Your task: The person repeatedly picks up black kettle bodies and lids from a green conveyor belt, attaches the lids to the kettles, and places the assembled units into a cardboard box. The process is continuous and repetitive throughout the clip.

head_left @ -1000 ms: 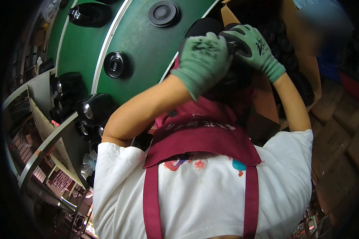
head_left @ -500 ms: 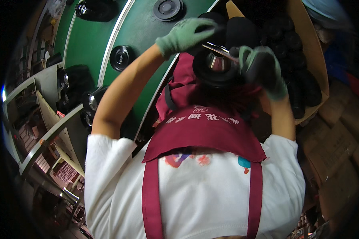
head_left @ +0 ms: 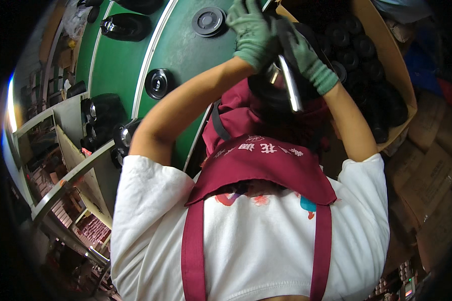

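My left hand, in a green knit glove, is raised at the conveyor's edge with its fingers stretched out and apart. Close to its right is my right hand, gloved in green with dark coating, its fingers closed and partly hidden. A shiny, narrow metal tool slants down from beneath the right hand; its exact kind is unclear. Below both hands sits a dark round part with a small metal piece at its middle, in shadow over the maroon apron.
A green conveyor runs along the left, carrying a grey round lid, a black round lid and a glossy black housing. At right stands a cardboard box with several black round parts. A metal frame stands at lower left.
My left hand has risen and its fingers have straightened. My right hand has moved up and left toward it, and the metal tool now points downward instead of left.
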### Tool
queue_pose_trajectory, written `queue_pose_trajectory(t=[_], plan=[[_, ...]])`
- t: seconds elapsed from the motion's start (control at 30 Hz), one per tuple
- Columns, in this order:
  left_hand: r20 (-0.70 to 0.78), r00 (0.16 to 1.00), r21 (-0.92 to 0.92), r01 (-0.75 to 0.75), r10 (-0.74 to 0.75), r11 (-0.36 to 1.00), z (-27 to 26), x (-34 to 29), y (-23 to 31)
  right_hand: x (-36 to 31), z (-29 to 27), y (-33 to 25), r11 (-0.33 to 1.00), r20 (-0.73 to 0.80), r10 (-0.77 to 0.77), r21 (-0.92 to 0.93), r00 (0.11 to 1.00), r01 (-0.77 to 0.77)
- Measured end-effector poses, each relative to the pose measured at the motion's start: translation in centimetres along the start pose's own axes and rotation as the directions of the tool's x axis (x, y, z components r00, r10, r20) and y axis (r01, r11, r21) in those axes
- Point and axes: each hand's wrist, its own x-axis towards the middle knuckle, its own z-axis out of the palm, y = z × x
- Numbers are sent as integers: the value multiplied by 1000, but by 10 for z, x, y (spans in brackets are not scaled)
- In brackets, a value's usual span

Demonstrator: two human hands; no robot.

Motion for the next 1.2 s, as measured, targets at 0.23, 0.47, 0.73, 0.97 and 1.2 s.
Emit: queue_pose_trajectory(t=[0.23, 0.47, 0.73, 0.97, 1.2], plan=[[958, 10, 177, 767, -288, 616, -105, -4, 13, 61, 48, -15, 981, 358, 37, 163, 933, -101], [858, 339, 402, 25, -386, 915, -66, -1, 0, 47, 68, -4, 871, 472, 353, 149, 808, -467], [920, 304, -39, -559, 248, 828, -80, 3, -41, 10, -34, -56, 894, 224, 256, -425, 940, -142], [670, 164, -378, -763, 724, 523, -34, 21, -75, 30, -95, -153, 624, 329, 724, -687, 606, -372], [297, 874, -222, -328, 384, 918, -88, -1, -42, 27, -78, -19, 834, 155, 506, -338, 848, -436]])
